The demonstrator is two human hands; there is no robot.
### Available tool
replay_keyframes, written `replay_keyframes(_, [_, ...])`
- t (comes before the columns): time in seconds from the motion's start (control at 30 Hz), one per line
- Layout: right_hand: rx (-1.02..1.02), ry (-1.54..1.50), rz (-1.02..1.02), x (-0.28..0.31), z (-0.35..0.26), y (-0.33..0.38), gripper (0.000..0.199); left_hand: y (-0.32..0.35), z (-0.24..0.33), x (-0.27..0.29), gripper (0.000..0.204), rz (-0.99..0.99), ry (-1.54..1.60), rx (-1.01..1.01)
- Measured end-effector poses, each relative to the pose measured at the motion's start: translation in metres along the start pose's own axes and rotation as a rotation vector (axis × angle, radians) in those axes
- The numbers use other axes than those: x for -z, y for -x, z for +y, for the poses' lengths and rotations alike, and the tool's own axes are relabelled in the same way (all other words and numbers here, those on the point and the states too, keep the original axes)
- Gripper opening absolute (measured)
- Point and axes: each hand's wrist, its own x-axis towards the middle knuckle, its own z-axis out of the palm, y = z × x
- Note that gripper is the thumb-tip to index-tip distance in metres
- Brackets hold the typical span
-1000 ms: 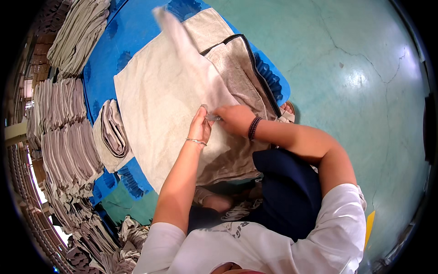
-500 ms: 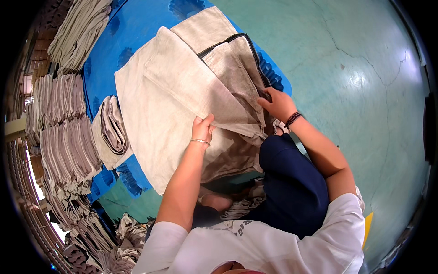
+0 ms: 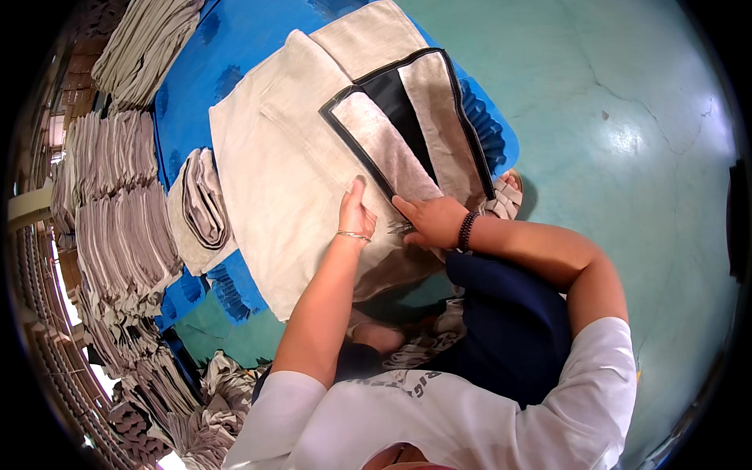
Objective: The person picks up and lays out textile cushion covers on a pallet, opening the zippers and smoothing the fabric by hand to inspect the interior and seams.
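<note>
A large beige cloth cover (image 3: 274, 149) lies spread in front of me. One flap (image 3: 384, 137) is folded back, so its black-bound edge and paler, plush-looking underside show, with a black inner strip (image 3: 399, 106) beside it. My left hand (image 3: 357, 211) rests on the cloth left of the flap, fingers stretched out and holding nothing. My right hand (image 3: 432, 222) is at the near end of the flap's black edging, a finger touching it. Small metal snips (image 3: 401, 228) stick out from under that hand, pointing left; their handles are hidden in its grip.
The cloth lies on a blue sheet (image 3: 192, 86) with ruffled edges. A folded beige piece (image 3: 202, 207) sits at its left. Tall stacks of folded cloth (image 3: 125, 227) line the left side, and loose cloth (image 3: 223, 392) is heaped below. Green floor (image 3: 595, 149) extends right.
The flap has been turned back to the left, exposing its underside and the black strip. My right hand moved left onto the flap's edge. My left hand let go of the cloth fold.
</note>
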Motion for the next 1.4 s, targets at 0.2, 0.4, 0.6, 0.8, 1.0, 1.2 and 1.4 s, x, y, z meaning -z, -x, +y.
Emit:
replay_keyframes(0.2, [0.010, -0.023, 0.011, -0.005, 0.004, 0.000, 0.069, 0.006, -0.001, -0.008, 0.032, 0.067, -0.175, -0.236])
replay_keyframes(0.4, [0.007, 0.008, 0.031, -0.007, 0.007, 0.001, 0.067, 0.005, 0.030, -0.024, 0.029, 0.443, -0.217, -0.473])
replay_keyframes(0.6, [-0.002, 0.055, -0.013, -0.007, 0.005, -0.003, 0.067, -0.034, 0.066, -0.043, 0.042, 0.249, -0.462, -0.623])
replay_keyframes(0.8, [-0.009, 0.067, -0.015, -0.008, 0.005, -0.002, 0.066, -0.071, 0.098, -0.058, 0.035, 0.055, -0.524, -0.487])
replay_keyframes(1.0, [-0.032, 0.054, -0.012, -0.003, 0.002, 0.001, 0.064, -0.095, 0.101, -0.058, 0.028, 0.142, -0.628, -0.514])
replay_keyframes(1.2, [-0.006, 0.019, 0.043, -0.006, 0.006, 0.003, 0.063, -0.091, 0.101, -0.054, 0.016, 0.212, -0.429, -0.448])
replay_keyframes(1.4, [0.013, 0.002, 0.018, -0.007, 0.009, 0.001, 0.062, -0.071, 0.097, -0.030, 0.015, 0.114, -0.063, -0.248])
